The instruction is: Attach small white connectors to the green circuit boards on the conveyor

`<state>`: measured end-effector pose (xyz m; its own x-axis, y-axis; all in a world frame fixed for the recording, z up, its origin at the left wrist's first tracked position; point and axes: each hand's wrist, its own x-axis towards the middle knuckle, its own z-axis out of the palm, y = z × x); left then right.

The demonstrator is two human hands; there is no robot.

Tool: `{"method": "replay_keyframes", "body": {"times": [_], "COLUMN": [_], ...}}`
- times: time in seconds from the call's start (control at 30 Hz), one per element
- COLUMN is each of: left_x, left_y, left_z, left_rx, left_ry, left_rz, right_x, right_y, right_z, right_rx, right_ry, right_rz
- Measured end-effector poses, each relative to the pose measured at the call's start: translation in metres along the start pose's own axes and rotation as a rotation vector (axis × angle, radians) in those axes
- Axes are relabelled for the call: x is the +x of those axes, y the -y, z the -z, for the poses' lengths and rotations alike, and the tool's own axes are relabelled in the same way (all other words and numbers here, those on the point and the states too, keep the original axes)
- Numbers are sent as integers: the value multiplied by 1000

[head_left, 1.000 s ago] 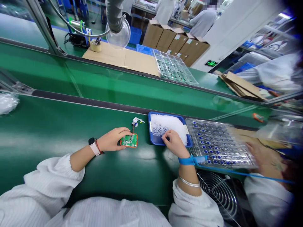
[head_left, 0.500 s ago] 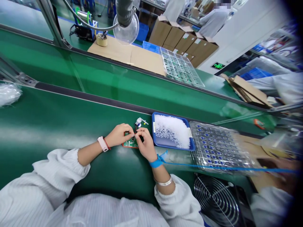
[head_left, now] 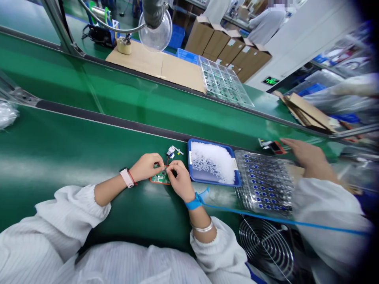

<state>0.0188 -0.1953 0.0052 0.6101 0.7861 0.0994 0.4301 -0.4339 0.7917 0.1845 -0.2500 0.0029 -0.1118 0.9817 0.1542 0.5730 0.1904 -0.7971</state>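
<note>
A green circuit board (head_left: 160, 179) with an orange-red rim lies on the green bench. Thumb and fingers of my left hand (head_left: 147, 167) are pinched together over the board's upper left part. From the other side my right hand (head_left: 181, 182) pinches at the upper right part, its fingertips close to the left ones. What sits between the fingertips is too small to make out. Just beyond the hands lies a small white and silver part (head_left: 171, 152), with a red wire running from it down to the board.
Right of my hands stands a blue tray (head_left: 214, 182) of small white pieces. Beyond it are clear plastic trays (head_left: 260, 181) of blue-marked parts and a fan grille (head_left: 263, 246). A co-worker's hand (head_left: 310, 157) reaches towards a red-edged board (head_left: 276, 147) on the green belt (head_left: 142, 92).
My hands stay pinched at the board, nearly unmoved. At the right a co-worker's arm has come forward over the plastic trays towards the belt. The whole view has shifted slightly.
</note>
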Motion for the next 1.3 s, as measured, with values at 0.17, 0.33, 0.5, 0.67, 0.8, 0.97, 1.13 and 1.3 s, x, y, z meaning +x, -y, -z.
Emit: {"method": "replay_keyframes", "body": {"times": [0.17,0.33,0.5,0.67,0.8,0.97,1.13,1.3], "left_x": [-5,-5,-5,-5,-5,-5,-5,-3], "left_y": [7,7,6,4,3,6,10,6], "left_z": [0,0,2,3,3,2,0,0], "left_rx": [44,96,100,101,103,106,89,32], "left_ry": [2,42,53,81,84,79,56,-4], "left_rz": [-121,-110,-100,-93,-98,-115,-127,-149], "right_x": [-6,-19,-24,-23,-23,-23,-20,-9], "right_y": [-21,-72,-84,-81,-79,-82,-70,-16], "right_z": [51,97,102,102,101,101,100,51], "right_rx": [-184,-374,-444,-459,-466,-470,-463,-155], "right_ry": [-299,-315,-315,-267,-259,-250,-222,-237], "right_rz": [1,-196,-246,-244,-243,-219,-192,35]}}
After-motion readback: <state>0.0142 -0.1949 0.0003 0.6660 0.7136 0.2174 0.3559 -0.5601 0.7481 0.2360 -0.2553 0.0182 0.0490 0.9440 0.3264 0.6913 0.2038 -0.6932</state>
